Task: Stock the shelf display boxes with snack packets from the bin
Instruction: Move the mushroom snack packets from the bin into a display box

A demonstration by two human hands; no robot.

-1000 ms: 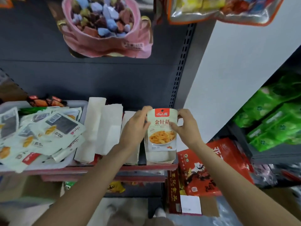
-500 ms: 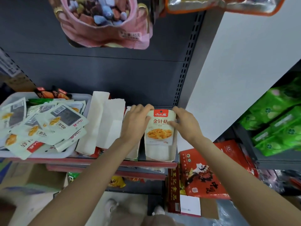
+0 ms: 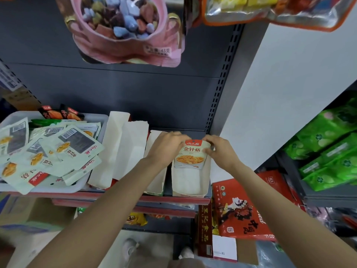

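Observation:
A cream snack packet (image 3: 191, 156) with a red top label stands at the back of the rightmost display box (image 3: 190, 182) on the shelf. My left hand (image 3: 166, 147) grips the packet's top left corner. My right hand (image 3: 220, 151) pinches its right edge. A white bin (image 3: 58, 187) at the left holds a heap of several similar packets (image 3: 58, 149).
Three more cream display boxes (image 3: 123, 147) stand between the bin and the rightmost box. A pink candy bag (image 3: 125, 31) hangs overhead. Red boxes (image 3: 239, 207) lean at lower right, green packs (image 3: 332, 147) fill the shelf at right. The red shelf edge (image 3: 116, 197) runs below.
Both hands pushed the packet back and down into the rightmost display box. My right hand slid from the top corner to the right edge.

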